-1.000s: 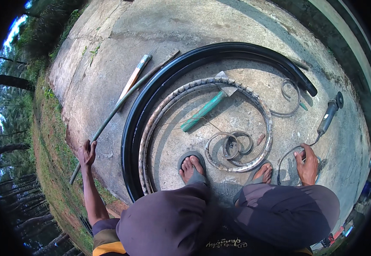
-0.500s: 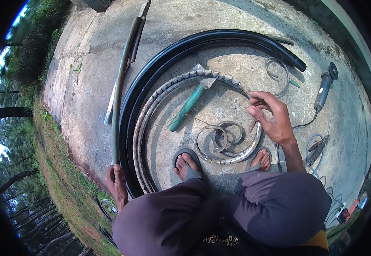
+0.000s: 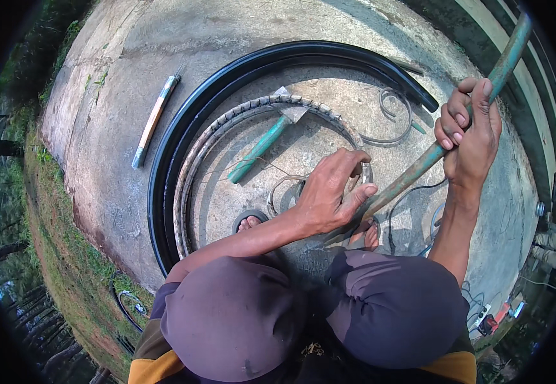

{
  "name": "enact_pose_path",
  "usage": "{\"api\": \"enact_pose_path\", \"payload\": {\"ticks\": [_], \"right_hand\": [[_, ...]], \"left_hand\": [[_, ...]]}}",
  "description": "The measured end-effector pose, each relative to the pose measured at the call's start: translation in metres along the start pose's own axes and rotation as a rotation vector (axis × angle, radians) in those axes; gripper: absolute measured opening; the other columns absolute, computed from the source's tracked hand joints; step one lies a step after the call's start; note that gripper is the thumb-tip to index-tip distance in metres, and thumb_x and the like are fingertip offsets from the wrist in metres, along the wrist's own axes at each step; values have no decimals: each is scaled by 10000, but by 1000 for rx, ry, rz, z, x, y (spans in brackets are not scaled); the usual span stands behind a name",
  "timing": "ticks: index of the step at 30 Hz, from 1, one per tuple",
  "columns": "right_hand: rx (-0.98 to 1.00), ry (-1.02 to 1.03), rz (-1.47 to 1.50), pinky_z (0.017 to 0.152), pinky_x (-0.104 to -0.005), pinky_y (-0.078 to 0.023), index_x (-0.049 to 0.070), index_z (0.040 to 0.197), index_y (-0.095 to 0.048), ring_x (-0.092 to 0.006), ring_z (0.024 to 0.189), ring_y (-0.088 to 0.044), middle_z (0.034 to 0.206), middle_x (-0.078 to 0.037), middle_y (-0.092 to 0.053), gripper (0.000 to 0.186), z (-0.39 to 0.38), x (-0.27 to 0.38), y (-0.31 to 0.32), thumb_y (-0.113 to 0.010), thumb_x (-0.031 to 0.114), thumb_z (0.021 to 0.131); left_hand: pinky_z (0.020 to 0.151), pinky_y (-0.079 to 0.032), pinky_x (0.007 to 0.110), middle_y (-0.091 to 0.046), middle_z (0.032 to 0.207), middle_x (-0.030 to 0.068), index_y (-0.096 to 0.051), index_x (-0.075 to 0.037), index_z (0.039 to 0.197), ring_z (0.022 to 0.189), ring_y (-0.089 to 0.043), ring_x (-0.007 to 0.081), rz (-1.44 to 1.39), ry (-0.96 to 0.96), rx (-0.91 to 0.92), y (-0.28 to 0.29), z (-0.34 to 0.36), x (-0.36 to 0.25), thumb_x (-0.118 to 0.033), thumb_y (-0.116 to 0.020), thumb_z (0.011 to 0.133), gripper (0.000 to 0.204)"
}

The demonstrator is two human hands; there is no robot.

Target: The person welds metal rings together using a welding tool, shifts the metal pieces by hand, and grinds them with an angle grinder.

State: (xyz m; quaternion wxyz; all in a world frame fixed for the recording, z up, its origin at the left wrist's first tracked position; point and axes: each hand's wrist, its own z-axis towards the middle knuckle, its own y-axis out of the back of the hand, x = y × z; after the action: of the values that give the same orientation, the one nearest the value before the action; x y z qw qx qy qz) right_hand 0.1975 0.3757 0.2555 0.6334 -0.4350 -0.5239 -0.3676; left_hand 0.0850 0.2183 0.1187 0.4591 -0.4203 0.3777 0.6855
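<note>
A person's right hand wraps its fingers around a green pipe that slants from upper right down toward the right foot. The left hand, fingers loosely bent and thumb apart, is beside the pipe's lower part; contact cannot be told.

Pipe: straight, slim, worn green, held aslant; lower part at the coil's right side, contact unclear, upper end well beyond. Coil: pale, notched, lying curled.
</note>
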Motion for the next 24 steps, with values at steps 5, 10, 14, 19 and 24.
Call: {"api": "enact_pose_path", "payload": {"ticks": [5,10,14,19,24], "right_hand": [[7,-95,-181,323,-154,-254,25,1084,-528,12,411,-273,649,54,-350,413,-21,73,91,-437,427,1111],[-97,-35,-638,398,-202,-340,47,1043,-549,-16,469,-387,660,46,-429,251,-58,29,156,-577,295,1069],[-23,-290,-723,491,-231,-315,49,943,-582,-31,560,-414,692,51,-474,207,-122,-31,167,-689,217,1001],[54,-643,-641,535,-266,-320,20,866,-597,-38,619,-389,655,53,-484,257,-210,-96,165,-769,200,927],[77,-483,-649,542,-282,-348,20,833,-602,-40,636,-433,625,41,-495,316,-255,-136,172,-757,277,933]], "left_hand": [[987,-417,492,-526,1271,206,-532,-32,1325,1169,-518,392,673,263,66,37,-60,41,-359,-741,900,576],[1064,-378,520,-486,1345,232,-496,-49,1395,1261,-468,424,733,395,-63,32,-124,48,-335,-744,896,627],[1026,-396,491,-528,1304,206,-503,-46,1380,1202,-507,397,759,461,-168,31,-132,62,-286,-708,926,553],[940,-424,469,-595,1126,172,-551,-44,1313,1059,-566,362,715,565,-176,58,-132,87,-260,-684,947,445],[994,-409,477,-590,1235,178,-574,-42,1311,1164,-553,367,1126,355,-399,143,-109,71,-303,-645,983,425]]}}
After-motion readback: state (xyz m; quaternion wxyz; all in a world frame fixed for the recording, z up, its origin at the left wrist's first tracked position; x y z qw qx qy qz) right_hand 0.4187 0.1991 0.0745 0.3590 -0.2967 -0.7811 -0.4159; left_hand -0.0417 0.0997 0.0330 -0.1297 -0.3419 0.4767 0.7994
